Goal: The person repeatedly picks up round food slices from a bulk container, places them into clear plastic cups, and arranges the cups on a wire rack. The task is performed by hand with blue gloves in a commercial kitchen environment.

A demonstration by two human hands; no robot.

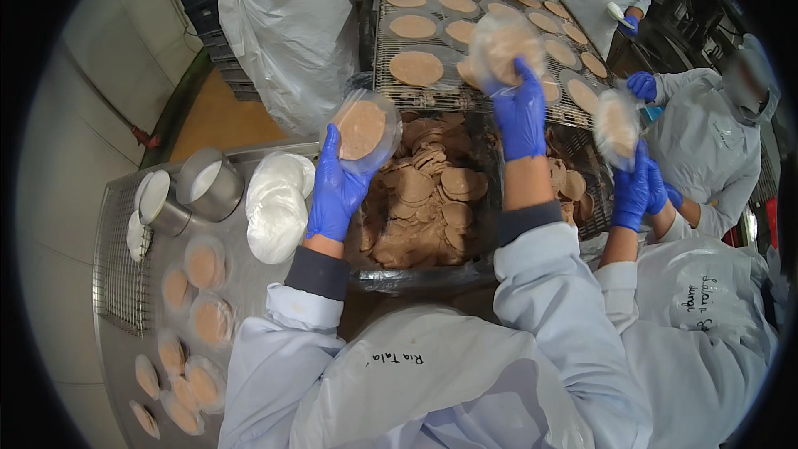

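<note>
**Discs in both hands, rows more on the belt**

At the lower left of the frame, round pale-tan discs [205, 266], several on clear film, lie scattered on a grey steel table [249, 287]; these look like the part already dealt with. Above them stand two cylindrical steel containers [214, 199], with a pile of round white sheets [277, 208] just to their right.

Left of centre, the blue-gloved left hand [339, 191] grips a pale-tan disc on round clear film [362, 129] by its lower edge. At the centre, a heap of brown, overlapping discs [424, 199] lies in a dark bin [492, 150].

Upper centre, many pale discs in rows [416, 68] rest on a metal wire belt [428, 100], so the work seems far from complete. Over the belt's near end, the blue-gloved right hand [522, 116] holds up a motion-blurred pale disc with film [503, 37]; whether it is one or several cannot be told. Neither held piece is set down yet.

Right of centre, a co-worker's blue-gloved hand [632, 193] is at another filmed disc [617, 126].
</note>
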